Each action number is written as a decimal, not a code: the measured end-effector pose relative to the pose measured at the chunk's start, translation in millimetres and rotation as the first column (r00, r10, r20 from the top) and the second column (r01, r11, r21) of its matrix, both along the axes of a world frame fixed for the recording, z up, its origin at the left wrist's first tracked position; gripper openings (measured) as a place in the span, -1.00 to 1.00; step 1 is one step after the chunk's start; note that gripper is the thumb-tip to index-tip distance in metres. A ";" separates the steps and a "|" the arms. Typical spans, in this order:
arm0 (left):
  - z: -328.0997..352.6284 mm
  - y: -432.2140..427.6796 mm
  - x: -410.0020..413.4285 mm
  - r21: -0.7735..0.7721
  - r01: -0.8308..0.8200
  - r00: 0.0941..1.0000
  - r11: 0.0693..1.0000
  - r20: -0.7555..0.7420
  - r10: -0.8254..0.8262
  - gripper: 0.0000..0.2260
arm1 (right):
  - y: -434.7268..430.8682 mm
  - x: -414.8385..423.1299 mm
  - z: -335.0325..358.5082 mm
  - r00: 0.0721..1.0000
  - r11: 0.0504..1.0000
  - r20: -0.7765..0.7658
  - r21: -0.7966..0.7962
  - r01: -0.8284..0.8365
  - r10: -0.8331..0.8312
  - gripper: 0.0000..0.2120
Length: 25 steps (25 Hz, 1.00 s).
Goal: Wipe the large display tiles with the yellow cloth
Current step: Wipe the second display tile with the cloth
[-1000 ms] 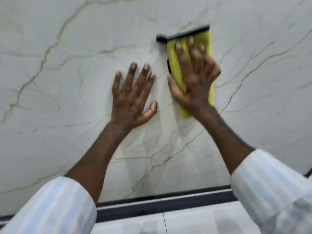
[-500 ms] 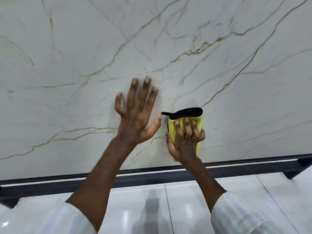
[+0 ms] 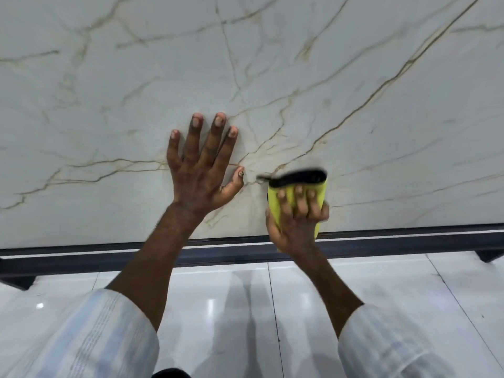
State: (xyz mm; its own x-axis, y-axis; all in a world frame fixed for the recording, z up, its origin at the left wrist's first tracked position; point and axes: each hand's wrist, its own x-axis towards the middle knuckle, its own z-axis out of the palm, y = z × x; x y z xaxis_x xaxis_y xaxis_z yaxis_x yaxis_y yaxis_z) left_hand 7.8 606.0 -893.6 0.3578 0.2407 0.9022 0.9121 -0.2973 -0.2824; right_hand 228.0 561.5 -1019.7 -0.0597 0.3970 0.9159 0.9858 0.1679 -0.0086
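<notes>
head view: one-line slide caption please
Right hand presses yellow cloth low on veined tile; left hand rests flat alongside.

Big display tile (image 3: 354, 91) stood upright: glossy white marble look, thin gold-brown veins branching right across it. The yellow cloth (image 3: 273, 203), folded small with a black trim along its top edge, sat pressed flat against the tile's face, low down by its bottom edge, slightly blurred.
</notes>
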 end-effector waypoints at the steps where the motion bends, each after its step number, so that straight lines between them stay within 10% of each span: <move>1: -2.5 2.4 0.6 0.023 -0.008 1.000 1.000 -0.011 0.008 -0.28 | -8.5 4.5 -33.2 0.999 0.998 0.036 -0.066 0.021 -0.019 -0.08; 10: 12.6 -28.3 31.6 -0.179 0.028 0.991 0.983 0.131 -0.005 -0.35 | 6.0 54.1 121.4 0.986 0.988 -0.095 0.090 -0.129 0.138 -0.23; 19: 19.7 -7.9 111.7 -0.057 -0.115 0.993 0.992 0.025 0.116 -0.30 | -17.2 128.3 -64.9 0.989 0.980 0.058 -0.157 -0.125 0.135 -0.08; 25: 21.6 -17.2 114.9 -0.131 -0.082 0.995 0.988 0.047 0.089 -0.20 | -7.1 127.2 67.8 0.952 0.953 -0.045 -0.012 -0.302 0.301 -0.25</move>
